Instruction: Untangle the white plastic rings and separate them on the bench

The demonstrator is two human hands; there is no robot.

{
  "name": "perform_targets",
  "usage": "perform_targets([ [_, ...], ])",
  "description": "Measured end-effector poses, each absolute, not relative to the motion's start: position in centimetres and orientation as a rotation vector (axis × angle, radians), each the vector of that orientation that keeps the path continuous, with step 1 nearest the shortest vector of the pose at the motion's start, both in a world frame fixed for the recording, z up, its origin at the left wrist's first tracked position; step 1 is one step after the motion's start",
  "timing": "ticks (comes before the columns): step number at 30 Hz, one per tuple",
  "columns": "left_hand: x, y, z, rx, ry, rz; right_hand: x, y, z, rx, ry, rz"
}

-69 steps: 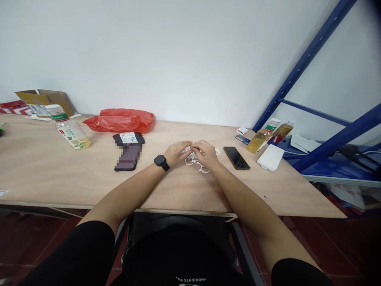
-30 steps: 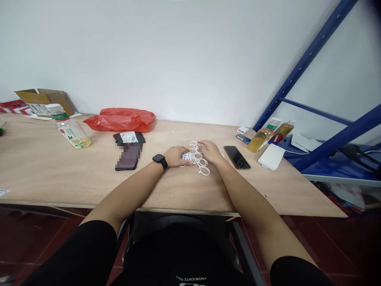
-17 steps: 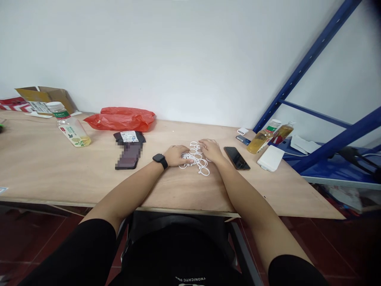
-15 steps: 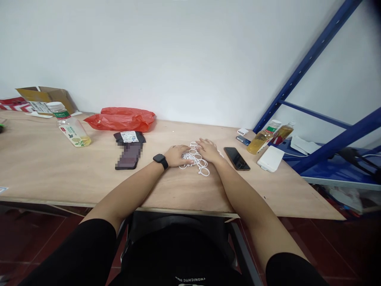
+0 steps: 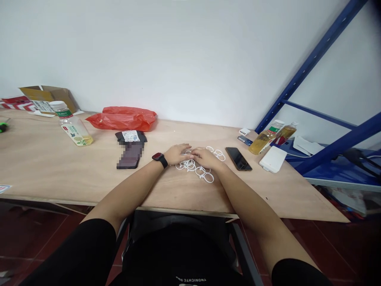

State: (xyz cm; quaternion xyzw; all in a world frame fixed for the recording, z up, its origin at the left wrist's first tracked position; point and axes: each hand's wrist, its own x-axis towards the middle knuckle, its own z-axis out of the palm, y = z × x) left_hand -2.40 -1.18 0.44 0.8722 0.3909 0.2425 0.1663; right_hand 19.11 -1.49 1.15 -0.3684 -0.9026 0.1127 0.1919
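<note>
Several white plastic rings (image 5: 208, 177), each with a small tab or clip, lie in a loose heap on the wooden table (image 5: 166, 186). My left hand (image 5: 177, 154), with a black watch on the wrist, rests at the left of the heap, fingers stretched forward and thumb apart. From the right my right hand (image 5: 205, 157) lies low over the same rings, fingers extended toward the left hand and nearly touching it. Part of the heap is hidden under both hands. A few more white rings (image 5: 220, 155) lie beyond my right hand.
A phone (image 5: 238, 159), a white box-like device (image 5: 273, 159) and a tea bottle (image 5: 263, 141) stand to the right, before a blue metal rack (image 5: 318, 115). Leftward are a black package (image 5: 130, 149), a red plastic bag (image 5: 125, 119), another bottle (image 5: 73, 127) and a cardboard box (image 5: 50, 97).
My right hand has moved left and slightly nearer, closing in on my left hand. Some rings now lie spread beyond the right hand; others shifted slightly toward me.
</note>
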Motion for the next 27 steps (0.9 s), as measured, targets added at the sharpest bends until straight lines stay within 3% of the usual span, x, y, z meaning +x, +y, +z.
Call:
perform_targets([
  [4,-2.1,-1.5,0.2,2.569,1.106,0.495,18.9,-1.6,1.1,-1.061,-2.541,0.281],
  [12,-2.1,-2.4,1.6,2.416,1.085,0.423,19.2,-2.0,1.7,-1.257,-2.563,0.218],
  [21,-1.9,-2.1,0.7,2.136,0.913,0.691,19.4,-2.3,2.3,-1.342,-2.506,0.225],
  [27,-1.7,-2.0,0.9,2.125,1.084,0.975,19.5,-2.1,2.1,-1.29,-2.384,0.279],
])
